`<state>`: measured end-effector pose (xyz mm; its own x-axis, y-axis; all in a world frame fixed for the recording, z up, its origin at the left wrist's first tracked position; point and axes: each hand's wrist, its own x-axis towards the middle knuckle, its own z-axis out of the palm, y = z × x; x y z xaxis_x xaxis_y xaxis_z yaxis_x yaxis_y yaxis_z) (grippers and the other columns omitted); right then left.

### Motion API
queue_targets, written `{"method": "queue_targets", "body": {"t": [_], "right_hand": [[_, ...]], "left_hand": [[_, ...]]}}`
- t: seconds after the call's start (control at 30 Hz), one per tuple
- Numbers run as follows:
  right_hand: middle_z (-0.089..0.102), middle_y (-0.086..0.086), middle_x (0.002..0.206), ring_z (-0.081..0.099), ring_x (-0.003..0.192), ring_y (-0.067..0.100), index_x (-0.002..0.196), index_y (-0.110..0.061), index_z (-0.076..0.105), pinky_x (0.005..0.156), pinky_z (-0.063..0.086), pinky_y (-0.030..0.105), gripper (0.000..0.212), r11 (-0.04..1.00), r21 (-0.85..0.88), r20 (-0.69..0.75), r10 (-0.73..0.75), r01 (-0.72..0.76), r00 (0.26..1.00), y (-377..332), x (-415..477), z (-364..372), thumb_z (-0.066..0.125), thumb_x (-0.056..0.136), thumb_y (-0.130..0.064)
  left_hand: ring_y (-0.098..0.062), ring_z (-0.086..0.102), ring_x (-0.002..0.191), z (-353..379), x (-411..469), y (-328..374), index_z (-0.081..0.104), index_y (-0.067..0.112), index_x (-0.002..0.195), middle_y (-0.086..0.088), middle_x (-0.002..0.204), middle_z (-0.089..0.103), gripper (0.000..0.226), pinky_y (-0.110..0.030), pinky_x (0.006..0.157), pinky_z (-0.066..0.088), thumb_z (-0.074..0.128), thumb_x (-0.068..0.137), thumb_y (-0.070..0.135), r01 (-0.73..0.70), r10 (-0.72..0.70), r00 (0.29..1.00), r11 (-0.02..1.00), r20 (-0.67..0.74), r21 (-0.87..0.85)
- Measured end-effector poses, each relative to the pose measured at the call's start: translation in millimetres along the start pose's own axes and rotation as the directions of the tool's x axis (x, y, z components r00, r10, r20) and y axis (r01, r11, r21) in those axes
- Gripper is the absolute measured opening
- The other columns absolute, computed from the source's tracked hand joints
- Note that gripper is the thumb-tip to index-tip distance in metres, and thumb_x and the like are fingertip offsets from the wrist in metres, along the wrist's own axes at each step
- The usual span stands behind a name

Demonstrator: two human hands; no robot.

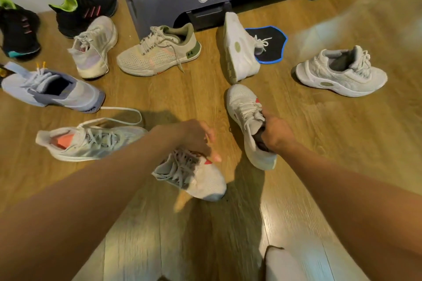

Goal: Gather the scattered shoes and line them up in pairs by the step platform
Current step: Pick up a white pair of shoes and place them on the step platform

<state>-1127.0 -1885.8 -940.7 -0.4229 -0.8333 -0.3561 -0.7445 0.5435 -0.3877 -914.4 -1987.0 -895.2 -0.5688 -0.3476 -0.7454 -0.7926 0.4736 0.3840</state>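
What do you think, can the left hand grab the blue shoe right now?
Probably not yet: the left hand is busy holding a white shoe. The path to the blue shoe looks free once it lets go.

Bright light glares off the wooden floor (319,34), soft shadows pool mid-frame, edges bow and blur

Both your arms are bare as far as the view reaches: your left forearm (102,178) comes in from 8 o'clock, your right forearm (342,178) from 4 o'clock. Your left hand (198,139) and right hand (277,136) are bare as well. Just right of 6 o'clock you wear a white sock (283,264) — soft, rounded at the toe, somewhat blurred.
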Motion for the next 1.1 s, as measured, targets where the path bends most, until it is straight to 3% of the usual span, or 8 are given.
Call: {"method": "queue_targets", "body": {"t": [0.13,0.4,0.53,0.63,0.73,0.83,0.93,1.1], "right_hand": [[0.063,0.016,0.121,0.057,0.109,0.037,0.141,-0.022,0.042,0.086,0.045,0.036,0.057,0.999,-0.027,0.009,-0.034,0.034,0.999,6,0,0,0.049,0.086,-0.010],[0.061,0.015,0.123,0.056,0.111,0.035,0.140,-0.020,0.043,0.088,0.044,0.034,0.051,1.000,-0.002,0.043,0.014,-0.014,0.999,-5,0,-2,0.045,0.091,-0.011],[0.062,0.013,0.121,0.056,0.109,0.033,0.138,-0.021,0.048,0.080,0.040,0.030,0.050,0.992,0.112,0.040,0.049,-0.053,0.998,-7,-1,-7,0.044,0.090,-0.010],[0.064,0.012,0.116,0.057,0.097,0.031,0.118,-0.026,0.062,0.072,0.037,0.029,0.039,0.950,0.291,-0.037,0.126,-0.110,0.991,-12,-3,-10,0.039,0.087,-0.017],[0.063,0.010,0.117,0.056,0.094,0.026,0.114,-0.026,0.061,0.067,0.038,0.031,0.046,0.935,0.338,-0.055,0.137,-0.110,0.989,-23,-5,-12,0.036,0.084,-0.050],[0.045,0.011,0.141,0.047,0.123,0.033,0.145,-0.022,0.033,0.096,0.042,0.046,0.087,0.995,0.083,0.051,0.059,-0.063,0.997,-35,-6,-7,0.048,0.075,-0.072],[0.031,0.014,0.147,0.038,0.130,0.037,0.151,-0.024,0.012,0.103,0.039,0.049,0.103,0.992,-0.093,0.129,0.102,-0.091,0.986,-36,-3,-2,0.071,0.073,-0.055],[0.037,0.017,0.137,0.046,0.120,0.038,0.151,-0.023,0.008,0.093,0.047,0.048,0.095,0.979,-0.166,0.100,0.132,-0.114,0.986,-37,-1,0,0.069,0.080,-0.037]], "left_hand": [[-0.019,0.053,0.108,20,-27,-27,0.047,0.031,0.128,0.009,0.124,0.053,0.095,-0.037,0.090,0.044,0.081,0.047,0.068,0.005,-0.043,0.997,0.883,0.070,0.470],[-0.028,0.044,0.125,46,-31,-16,0.022,0.024,0.146,-0.006,0.142,0.038,0.104,-0.046,0.097,0.044,0.079,0.065,0.055,-0.040,0.057,0.998,0.571,0.010,0.820],[-0.029,0.051,0.119,38,-33,-17,0.022,0.024,0.146,-0.007,0.138,0.043,0.088,-0.045,0.092,0.047,0.072,0.077,0.048,-0.023,0.097,0.995,0.572,-0.040,0.820],[-0.027,0.060,0.103,21,-30,-18,0.034,0.024,0.141,-0.004,0.122,0.055,0.081,-0.041,0.083,0.051,0.068,0.076,0.057,0.100,0.021,0.985,0.737,-0.170,0.669],[-0.018,0.062,0.071,-6,-25,-18,0.043,0.020,0.130,0.000,0.094,0.060,0.071,-0.029,0.058,0.050,0.070,0.074,0.055,0.236,-0.184,0.939,0.959,-0.289,0.157],[-0.020,0.065,0.072,-22,-7,-18,0.051,0.010,0.120,-0.002,0.086,0.064,0.060,-0.028,0.063,0.053,0.076,0.074,0.040,0.266,-0.353,0.896,0.912,-0.269,-0.313],[-0.026,0.065,0.093,-13,12,-20,0.052,0.004,0.127,-0.010,0.104,0.068,0.066,-0.035,0.082,0.053,0.075,0.076,0.040,0.191,-0.456,0.844,0.748,-0.283,-0.635],[-0.034,0.052,0.118,7,29,-19,0.018,0.007,0.147,-0.015,0.138,0.049,0.093,-0.037,0.088,0.045,0.059,0.083,0.062,0.239,-0.486,0.727,0.841,-0.485,-0.485]]}}
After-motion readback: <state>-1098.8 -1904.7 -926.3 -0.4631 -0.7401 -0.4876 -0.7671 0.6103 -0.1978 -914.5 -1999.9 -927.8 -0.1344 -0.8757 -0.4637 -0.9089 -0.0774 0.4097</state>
